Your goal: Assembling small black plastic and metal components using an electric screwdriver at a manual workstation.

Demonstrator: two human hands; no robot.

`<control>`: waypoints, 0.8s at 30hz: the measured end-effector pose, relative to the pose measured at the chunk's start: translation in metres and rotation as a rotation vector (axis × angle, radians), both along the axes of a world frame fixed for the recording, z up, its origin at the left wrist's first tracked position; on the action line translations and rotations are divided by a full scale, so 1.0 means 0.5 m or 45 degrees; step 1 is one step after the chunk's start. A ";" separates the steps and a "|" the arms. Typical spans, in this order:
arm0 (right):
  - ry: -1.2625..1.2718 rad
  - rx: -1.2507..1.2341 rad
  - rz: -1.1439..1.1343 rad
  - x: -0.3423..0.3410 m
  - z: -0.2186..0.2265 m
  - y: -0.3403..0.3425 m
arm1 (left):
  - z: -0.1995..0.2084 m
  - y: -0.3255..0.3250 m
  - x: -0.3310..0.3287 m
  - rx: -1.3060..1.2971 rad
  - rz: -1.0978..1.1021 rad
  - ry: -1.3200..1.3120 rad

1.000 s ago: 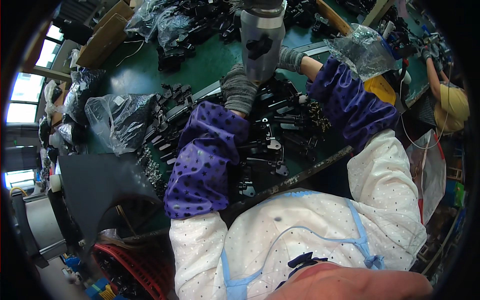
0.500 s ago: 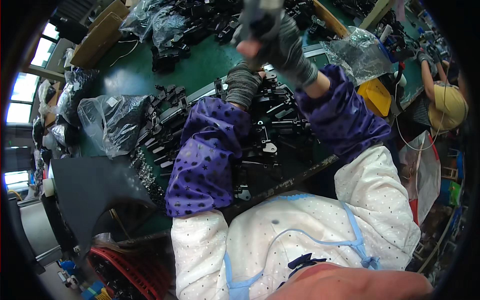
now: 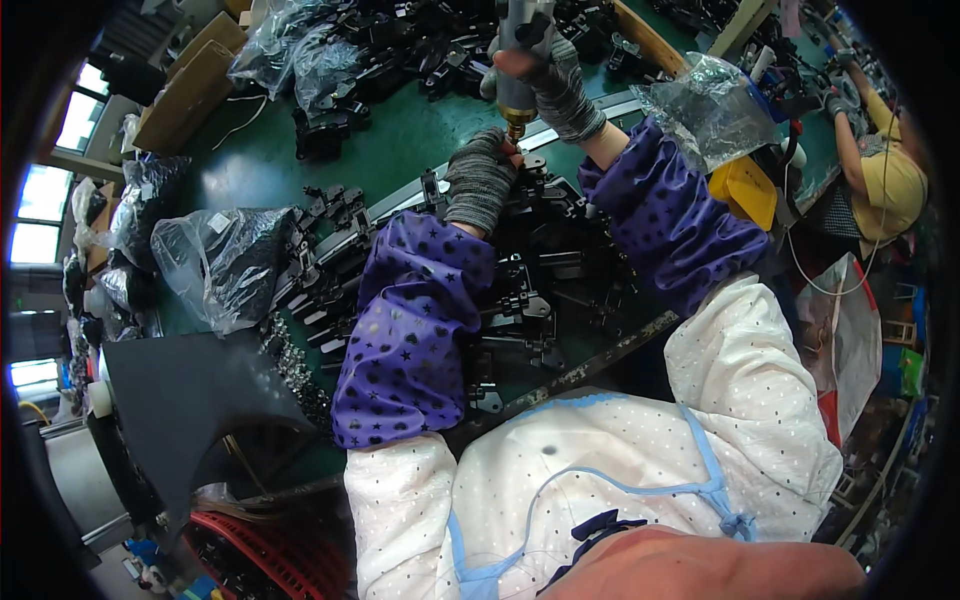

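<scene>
Held one driver (image 3: 517, 92) above the worktop (image 3: 240, 165) in the right hand (image 3: 562, 100), with fingers wrapped round its body. Bent the left hand's (image 3: 480, 180) fingers close beside the driver's tip; could not tell whether around a part. Saw black parts (image 3: 537, 303) both nearer than the driver and beyond it, too many to count. Counted one rail (image 3: 395, 197) passing near the driver's tip, at least two bags (image 3: 215, 265) left of the driver, one yellow bin (image 3: 745, 190) to its right and one red basket (image 3: 285, 560) to its lower left. Found two purple sleeves (image 3: 410, 330) blocking some parts.
</scene>
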State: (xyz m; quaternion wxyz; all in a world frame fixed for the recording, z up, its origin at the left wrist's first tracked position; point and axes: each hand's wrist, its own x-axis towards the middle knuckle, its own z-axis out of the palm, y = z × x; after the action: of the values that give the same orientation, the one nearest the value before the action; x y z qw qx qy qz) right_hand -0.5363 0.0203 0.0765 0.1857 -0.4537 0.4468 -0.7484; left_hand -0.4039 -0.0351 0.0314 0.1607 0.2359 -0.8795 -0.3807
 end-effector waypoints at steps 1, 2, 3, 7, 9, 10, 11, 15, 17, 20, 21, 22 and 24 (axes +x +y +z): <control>0.020 0.023 -0.011 0.003 0.001 0.000 | 0.000 0.001 0.001 -0.020 0.004 0.019; 0.041 0.046 -0.024 0.004 0.004 0.003 | 0.000 0.001 0.002 -0.022 0.007 0.045; 0.061 0.068 -0.039 0.004 0.006 0.005 | -0.001 0.002 0.002 0.004 0.002 0.071; -0.022 0.082 -0.029 0.005 0.005 0.014 | -0.007 0.001 0.000 -0.041 -0.017 0.067; -0.051 0.085 -0.002 0.002 0.003 0.014 | -0.011 0.001 0.000 -0.059 -0.033 0.131; -0.048 0.080 -0.014 0.000 0.002 0.014 | -0.012 0.002 0.001 -0.057 -0.034 0.138; -0.045 0.075 -0.025 -0.001 0.001 0.012 | -0.012 0.002 0.002 -0.055 -0.034 0.146; -0.071 0.145 -0.054 -0.001 0.000 0.010 | -0.006 0.003 0.007 -0.044 -0.048 0.167; -0.060 0.093 -0.082 0.004 0.002 0.012 | -0.001 0.004 0.009 -0.021 -0.029 0.113; -0.014 0.040 -0.096 0.016 0.009 0.019 | 0.006 0.005 0.010 0.005 -0.014 0.073; 0.017 0.004 -0.083 0.020 0.011 0.021 | 0.007 0.006 0.010 0.016 -0.017 0.076; -0.001 0.015 -0.104 0.023 0.013 0.022 | 0.007 0.006 0.010 0.013 -0.012 0.068; 0.001 -0.016 -0.098 0.026 0.017 0.023 | 0.006 0.007 0.009 0.023 -0.002 0.065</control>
State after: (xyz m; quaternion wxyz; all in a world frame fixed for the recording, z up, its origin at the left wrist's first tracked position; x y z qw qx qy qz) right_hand -0.5231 0.0318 0.0849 0.1537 -0.4375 0.4593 -0.7576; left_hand -0.3996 -0.0317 0.0345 0.1805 0.2270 -0.8718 -0.3947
